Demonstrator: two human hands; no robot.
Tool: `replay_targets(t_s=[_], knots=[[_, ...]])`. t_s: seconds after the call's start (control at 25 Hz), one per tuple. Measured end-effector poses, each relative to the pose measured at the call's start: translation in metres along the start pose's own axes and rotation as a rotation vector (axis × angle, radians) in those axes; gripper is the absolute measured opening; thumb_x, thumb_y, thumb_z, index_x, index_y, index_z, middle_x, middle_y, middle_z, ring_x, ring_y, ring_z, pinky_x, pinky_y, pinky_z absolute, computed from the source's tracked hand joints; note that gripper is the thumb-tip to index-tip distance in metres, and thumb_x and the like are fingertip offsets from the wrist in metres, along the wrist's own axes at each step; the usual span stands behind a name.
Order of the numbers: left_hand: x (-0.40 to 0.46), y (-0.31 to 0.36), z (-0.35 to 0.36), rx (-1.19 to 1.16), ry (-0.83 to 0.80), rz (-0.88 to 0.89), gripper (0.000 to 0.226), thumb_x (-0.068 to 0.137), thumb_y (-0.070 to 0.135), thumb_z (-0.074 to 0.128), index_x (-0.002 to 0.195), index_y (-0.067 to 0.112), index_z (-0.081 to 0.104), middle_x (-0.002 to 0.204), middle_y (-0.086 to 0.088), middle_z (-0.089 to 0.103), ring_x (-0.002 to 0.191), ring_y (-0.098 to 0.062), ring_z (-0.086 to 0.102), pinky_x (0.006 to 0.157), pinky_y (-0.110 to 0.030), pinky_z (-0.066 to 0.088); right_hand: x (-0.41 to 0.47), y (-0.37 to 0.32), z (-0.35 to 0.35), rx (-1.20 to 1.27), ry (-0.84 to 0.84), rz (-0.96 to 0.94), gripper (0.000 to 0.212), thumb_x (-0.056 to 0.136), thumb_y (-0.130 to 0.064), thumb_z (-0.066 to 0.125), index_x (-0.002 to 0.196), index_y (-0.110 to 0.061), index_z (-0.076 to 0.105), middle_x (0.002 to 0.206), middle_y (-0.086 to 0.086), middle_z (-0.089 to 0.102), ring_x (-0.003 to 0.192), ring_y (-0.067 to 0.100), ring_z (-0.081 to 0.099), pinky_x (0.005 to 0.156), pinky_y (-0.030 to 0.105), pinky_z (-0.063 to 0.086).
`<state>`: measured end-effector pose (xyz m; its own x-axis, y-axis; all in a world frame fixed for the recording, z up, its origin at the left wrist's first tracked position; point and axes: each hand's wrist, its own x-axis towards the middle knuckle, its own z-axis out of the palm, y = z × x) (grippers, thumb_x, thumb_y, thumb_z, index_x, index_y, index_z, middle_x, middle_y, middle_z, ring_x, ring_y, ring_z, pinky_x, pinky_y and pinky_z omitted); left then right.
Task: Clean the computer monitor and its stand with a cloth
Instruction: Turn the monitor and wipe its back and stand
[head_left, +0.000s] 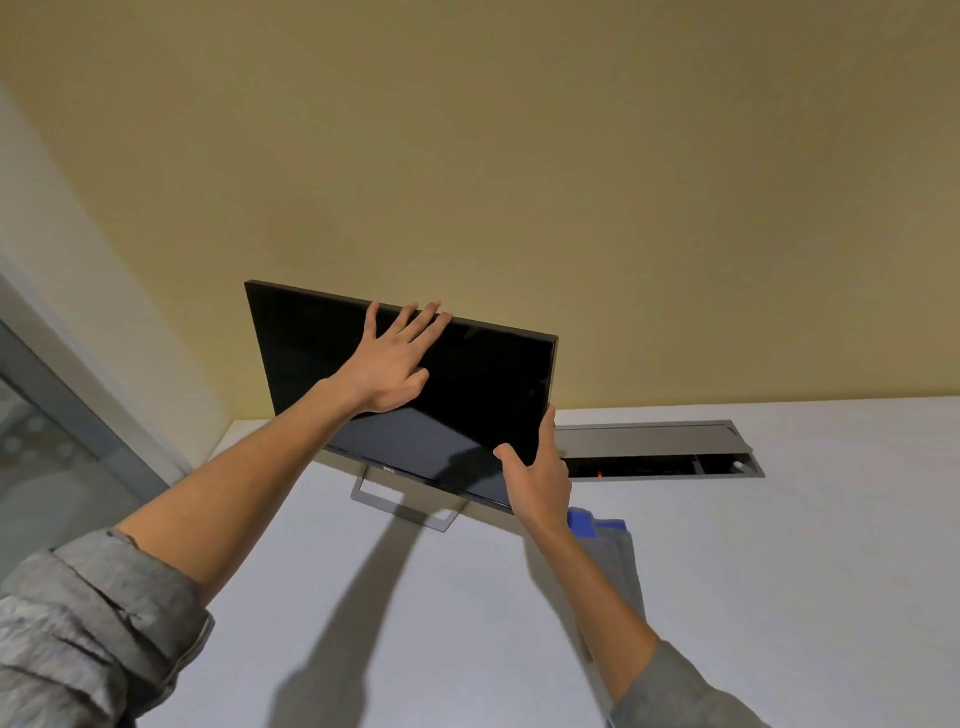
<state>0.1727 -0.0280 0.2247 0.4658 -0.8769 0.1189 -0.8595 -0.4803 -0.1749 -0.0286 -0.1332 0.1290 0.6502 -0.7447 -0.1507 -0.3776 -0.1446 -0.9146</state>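
A black monitor (483, 384) with a dark screen stands on the white desk, on a grey open-frame stand (402, 506). My left hand (389, 364) lies flat on the upper part of the screen, fingers straight and reaching the top edge. My right hand (537, 480) holds the monitor's lower right side, thumb on the screen and fingers behind the right edge. A grey cloth with a blue edge (613, 551) lies on the desk just right of my right forearm, partly hidden by it. Neither hand holds the cloth.
The white desk (779, 597) meets a yellow wall behind the monitor. A grey cable hatch (660, 449) is set in the desk right of the monitor, its lid raised and a small red light inside. A glass panel with a grey frame stands at far left.
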Motion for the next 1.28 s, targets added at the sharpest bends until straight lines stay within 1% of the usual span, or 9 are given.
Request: replay_targets(t_s=[0.12, 0.24, 0.52, 0.68, 0.8, 1.08, 1.12, 1.2, 1.28], knots=[[-0.018, -0.002, -0.004, -0.017, 0.012, 0.048, 0.08, 0.091, 0.026, 0.043, 0.154, 0.025, -0.007, 0.162, 0.0, -0.008, 0.149, -0.023, -0.003, 0.111, -0.056, -0.017, -0.033, -0.002, 0.015, 0.032, 0.086, 0.03, 0.086, 0.092, -0.034, 0.06, 0.153, -0.039, -0.001, 0.158, -0.002, 0.026, 0.143, 0.03, 0.029, 0.108, 0.047, 0.036], [-0.033, -0.001, -0.011, -0.032, 0.002, 0.092, 0.08, 0.091, 0.025, 0.043, 0.155, 0.025, -0.006, 0.162, 0.0, -0.005, 0.15, -0.022, -0.001, 0.112, -0.055, -0.018, -0.067, -0.002, 0.031, 0.042, 0.158, 0.056, 0.088, 0.091, -0.035, 0.061, 0.152, -0.042, -0.001, 0.158, -0.003, 0.027, 0.139, 0.03, 0.036, 0.106, 0.049, 0.04], [-0.07, 0.001, -0.026, -0.043, -0.021, 0.15, 0.084, 0.087, 0.018, 0.047, 0.154, 0.021, -0.003, 0.163, -0.002, 0.0, 0.15, -0.022, 0.002, 0.11, -0.05, -0.021, -0.133, -0.005, 0.059, 0.09, 0.207, 0.06, 0.091, 0.088, -0.033, 0.06, 0.151, -0.044, -0.004, 0.158, -0.009, 0.025, 0.132, 0.026, 0.042, 0.101, 0.045, 0.045], [-0.092, 0.0, -0.032, -0.036, -0.045, 0.149, 0.087, 0.084, 0.013, 0.048, 0.154, 0.018, -0.004, 0.163, -0.002, 0.0, 0.15, -0.02, 0.0, 0.111, -0.053, -0.019, -0.175, -0.009, 0.075, 0.149, 0.159, 0.023, 0.094, 0.076, -0.046, 0.054, 0.142, -0.059, -0.011, 0.158, -0.012, 0.024, 0.121, 0.024, 0.052, 0.095, 0.046, 0.051], [-0.111, 0.001, -0.033, -0.046, -0.052, 0.149, 0.089, 0.083, 0.012, 0.049, 0.154, 0.017, -0.003, 0.163, -0.002, 0.001, 0.15, -0.018, -0.001, 0.115, -0.057, -0.014, -0.2, -0.003, 0.089, 0.181, 0.14, -0.003, 0.095, 0.068, -0.053, 0.05, 0.135, -0.069, -0.015, 0.155, -0.016, 0.029, 0.115, 0.034, 0.057, 0.087, 0.046, 0.055], [-0.138, -0.003, -0.039, -0.007, -0.066, 0.126, 0.089, 0.084, 0.013, 0.049, 0.154, 0.016, -0.005, 0.163, -0.002, 0.0, 0.149, -0.015, -0.002, 0.116, -0.055, -0.013, -0.236, 0.007, 0.09, 0.075, -0.03, -0.089, 0.093, 0.077, -0.053, 0.054, 0.144, -0.057, -0.011, 0.156, -0.014, 0.026, 0.14, 0.019, 0.033, 0.109, 0.047, 0.04], [-0.142, -0.001, -0.039, 0.004, -0.056, 0.107, 0.089, 0.084, 0.015, 0.049, 0.154, 0.016, -0.005, 0.163, -0.003, 0.001, 0.149, -0.015, -0.002, 0.116, -0.054, -0.014, -0.235, 0.011, 0.082, 0.025, -0.057, -0.104, 0.091, 0.08, -0.052, 0.054, 0.147, -0.051, -0.007, 0.157, -0.014, 0.024, 0.142, 0.018, 0.029, 0.112, 0.047, 0.036], [-0.152, 0.012, -0.036, 0.008, -0.028, 0.061, 0.088, 0.085, 0.019, 0.049, 0.154, 0.015, -0.005, 0.163, -0.003, -0.001, 0.149, -0.016, -0.004, 0.116, -0.052, -0.015, -0.225, 0.014, 0.057, -0.039, -0.077, -0.152, 0.075, 0.089, -0.043, 0.055, 0.153, -0.035, 0.015, 0.157, -0.011, 0.026, 0.144, 0.015, 0.024, 0.117, 0.046, 0.027], [-0.167, 0.033, -0.028, -0.039, 0.036, 0.002, 0.087, 0.085, 0.024, 0.045, 0.154, 0.015, -0.007, 0.163, -0.002, -0.003, 0.149, -0.016, -0.005, 0.118, -0.05, -0.012, -0.209, 0.009, 0.027, -0.056, 0.025, -0.241, 0.053, 0.094, -0.031, 0.053, 0.145, -0.028, 0.04, 0.151, -0.009, 0.04, 0.14, 0.012, 0.032, 0.116, 0.044, 0.027]])
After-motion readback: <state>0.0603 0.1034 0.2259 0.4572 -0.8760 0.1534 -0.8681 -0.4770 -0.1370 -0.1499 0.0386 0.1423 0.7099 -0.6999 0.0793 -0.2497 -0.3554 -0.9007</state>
